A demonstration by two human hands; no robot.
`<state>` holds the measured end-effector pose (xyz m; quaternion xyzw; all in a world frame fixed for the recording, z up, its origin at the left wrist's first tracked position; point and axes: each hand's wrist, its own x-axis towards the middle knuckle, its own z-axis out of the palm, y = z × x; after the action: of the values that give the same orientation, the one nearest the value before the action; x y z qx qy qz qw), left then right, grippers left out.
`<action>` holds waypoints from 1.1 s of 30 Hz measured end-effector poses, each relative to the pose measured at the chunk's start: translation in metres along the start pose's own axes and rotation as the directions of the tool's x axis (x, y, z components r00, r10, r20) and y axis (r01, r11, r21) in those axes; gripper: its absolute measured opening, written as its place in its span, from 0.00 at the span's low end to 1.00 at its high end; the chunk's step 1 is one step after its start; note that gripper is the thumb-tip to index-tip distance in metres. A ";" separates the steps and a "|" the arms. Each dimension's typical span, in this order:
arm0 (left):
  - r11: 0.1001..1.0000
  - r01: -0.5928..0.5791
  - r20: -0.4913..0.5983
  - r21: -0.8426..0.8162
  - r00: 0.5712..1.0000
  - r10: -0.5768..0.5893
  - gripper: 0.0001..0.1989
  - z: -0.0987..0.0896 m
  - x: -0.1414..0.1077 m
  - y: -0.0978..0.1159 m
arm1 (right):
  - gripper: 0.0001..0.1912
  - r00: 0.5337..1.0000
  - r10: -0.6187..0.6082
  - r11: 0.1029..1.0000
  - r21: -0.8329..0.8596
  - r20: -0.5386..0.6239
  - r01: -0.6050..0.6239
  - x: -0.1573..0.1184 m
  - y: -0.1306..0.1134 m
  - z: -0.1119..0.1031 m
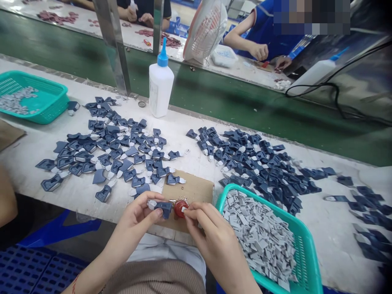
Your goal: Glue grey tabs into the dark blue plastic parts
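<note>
A dark blue plastic part (pixel 164 209) with a pale tip is pinched in my left hand (pixel 143 214), just above the table's near edge. My right hand (pixel 211 228) pinches a small light grey piece (pixel 183 209) over a round red cap (pixel 180 207). That cap rests on a brown cardboard sheet (pixel 196 188), between the two hands. One more blue part (pixel 175 179) lies on the cardboard's far edge. Beside my right hand stands a green basket (pixel 310 253) full of small grey pieces (pixel 260 232).
Piles of blue parts lie on the left (pixel 114 143) and right (pixel 260 163). A white bottle with a blue nozzle (pixel 161 87) stands behind. Another green basket (pixel 52 108) is at far left. Beyond the green ledge are a fan (pixel 205 30) and other people's hands (pixel 260 52).
</note>
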<state>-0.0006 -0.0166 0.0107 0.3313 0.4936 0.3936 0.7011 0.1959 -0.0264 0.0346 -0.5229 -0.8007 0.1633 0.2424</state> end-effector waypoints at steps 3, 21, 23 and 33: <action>0.992 0.015 0.006 -0.123 1.000 -0.015 0.10 0.004 0.000 -0.001 | 0.09 1.000 0.004 1.000 0.003 0.014 -0.004 0.001 0.000 -0.001; 0.991 0.022 0.059 -0.131 0.998 -0.015 0.07 0.007 0.002 0.001 | 0.09 0.999 0.022 1.000 -0.011 0.040 -0.022 0.001 0.002 -0.001; 0.992 0.019 0.066 -0.123 0.998 -0.011 0.06 0.008 0.002 0.002 | 0.09 0.999 0.018 1.000 -0.015 0.027 -0.017 0.001 0.003 -0.002; 0.994 -0.016 0.083 -0.107 0.996 0.025 0.04 0.010 0.003 0.000 | 0.09 0.999 -0.013 1.000 0.003 0.029 0.013 0.002 0.000 -0.001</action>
<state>0.0096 -0.0150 0.0129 0.3146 0.4387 0.4122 0.7339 0.1959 -0.0242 0.0357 -0.5150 -0.8073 0.1704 0.2323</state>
